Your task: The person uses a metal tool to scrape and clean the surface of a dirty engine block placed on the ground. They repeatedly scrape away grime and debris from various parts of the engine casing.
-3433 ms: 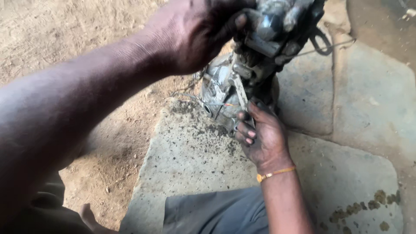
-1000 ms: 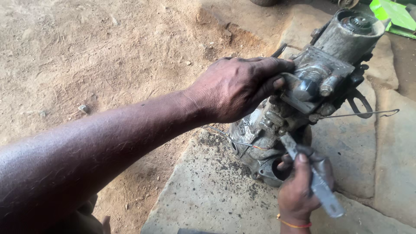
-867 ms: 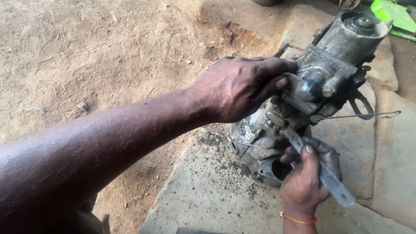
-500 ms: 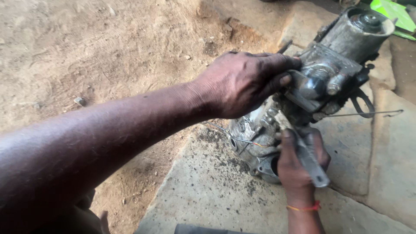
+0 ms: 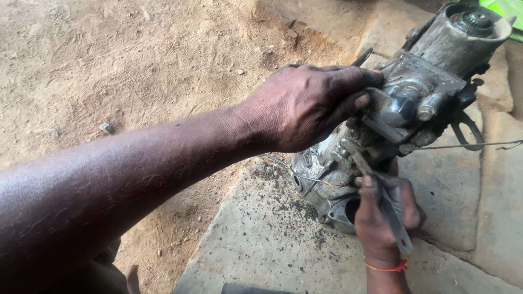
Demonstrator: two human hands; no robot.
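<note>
A dirty grey metal engine assembly (image 5: 419,92) stands tilted on a flat stone slab (image 5: 272,239). My left hand (image 5: 310,106) reaches across from the left and grips its upper housing, thumb pressed against the metal. My right hand (image 5: 384,215) comes up from below, wearing an orange band at the wrist, and is closed around a flat metal spanner (image 5: 381,204). The spanner's upper end sits against a fitting on the middle of the assembly. A thin wire (image 5: 468,146) sticks out to the right of the assembly.
Sandy, pebbly ground (image 5: 136,71) lies to the left and behind. Dark grit (image 5: 283,185) is scattered on the slab beside the assembly. More stone slabs (image 5: 501,196) lie to the right. A bright green object (image 5: 509,8) shows at the top right corner.
My right hand has shifted up along the spanner and brought its end onto the fitting. The left hand has kept its hold on the housing. The view moved slightly.
</note>
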